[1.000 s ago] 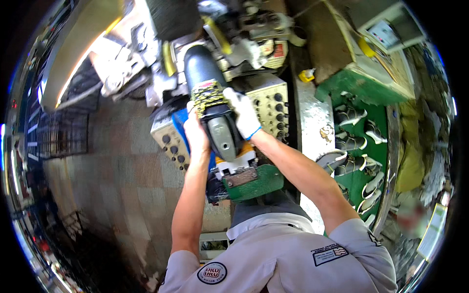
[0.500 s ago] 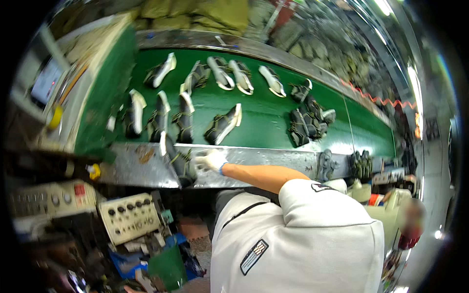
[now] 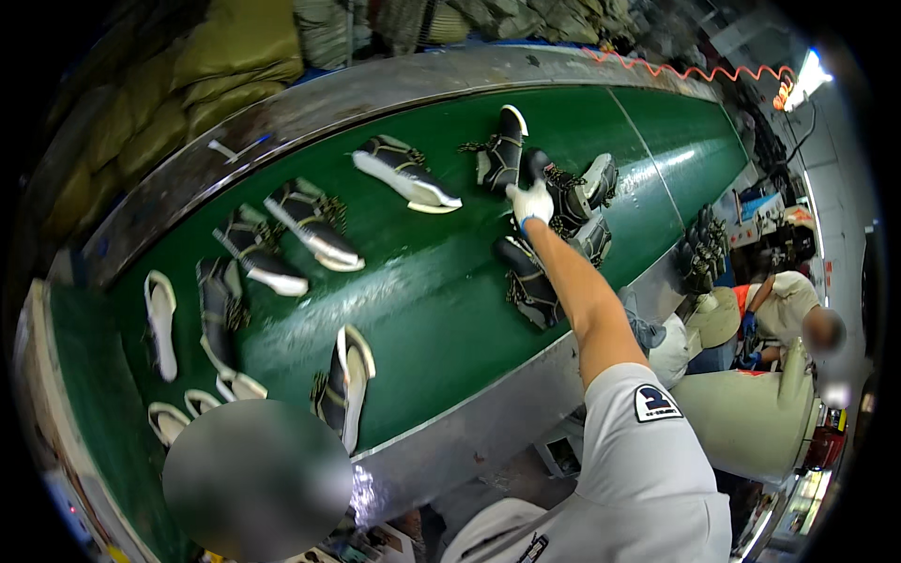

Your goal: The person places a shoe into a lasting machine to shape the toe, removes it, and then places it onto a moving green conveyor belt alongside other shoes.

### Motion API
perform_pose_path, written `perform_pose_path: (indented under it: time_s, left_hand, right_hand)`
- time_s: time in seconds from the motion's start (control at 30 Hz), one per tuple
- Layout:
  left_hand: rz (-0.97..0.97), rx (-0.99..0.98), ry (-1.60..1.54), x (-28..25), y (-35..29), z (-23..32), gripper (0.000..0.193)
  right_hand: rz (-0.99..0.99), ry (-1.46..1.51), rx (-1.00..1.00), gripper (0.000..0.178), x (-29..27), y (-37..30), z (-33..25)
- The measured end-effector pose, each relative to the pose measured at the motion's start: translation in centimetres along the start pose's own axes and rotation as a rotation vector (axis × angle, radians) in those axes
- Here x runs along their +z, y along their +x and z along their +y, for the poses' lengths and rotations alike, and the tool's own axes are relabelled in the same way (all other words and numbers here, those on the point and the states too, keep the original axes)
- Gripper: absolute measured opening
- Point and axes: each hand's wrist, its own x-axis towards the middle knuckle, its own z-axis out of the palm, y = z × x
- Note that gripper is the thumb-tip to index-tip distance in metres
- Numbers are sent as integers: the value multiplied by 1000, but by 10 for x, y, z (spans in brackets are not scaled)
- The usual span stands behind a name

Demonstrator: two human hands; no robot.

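Since the earlier frame, the gloved right hand (image 3: 532,205) has gone from the metal ledge (image 3: 516,399) to the heap of shoes (image 3: 572,202), and the view has swung round. The left hand is out of view, so I cannot tell its state. At left, spaced-out shoes (image 3: 305,220) lie on the green belt (image 3: 422,324), well apart from the right hand. Further right, loose laces (image 3: 471,147) could snag and drag a second shoe along; a hasty pull might also topple the heap. An upper dark shoe (image 3: 505,159) lies just beyond the right hand, a lower dark shoe (image 3: 527,281) nearer the ledge, the heap mostly to its right; whether it grips anything I cannot tell.
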Motion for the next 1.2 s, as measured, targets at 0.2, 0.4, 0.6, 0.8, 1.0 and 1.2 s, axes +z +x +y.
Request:
perform_pose_path:
  time_s: [0.2,0.4,0.6,0.8,1.0,1.2]
  left_hand:
    - [-132,35,131,92,15,63,58]
    - [-121,-37,182,58,44,53,65]
    - [246,-299,227,-184,56,-81,72]
    - [439,-554,265,-417,86,-303,79]
    - [358,12,-1740,-417,98,-454,77]
    - [813,-224,-529,-383,49,-314,44]
  right_hand:
    - [-38,237,67,76,72,153,10]
    - [-350,941,93,39,40,171,48]
    - [-1111,1635,128,61,-49,-137,-31]
    - [-1665,1558,599,59,-88,-462,-107]
    - [-2269,917,-8,55,-118,-720,-159]
    - [-2513,369,-291,72,-193,-934,-133]
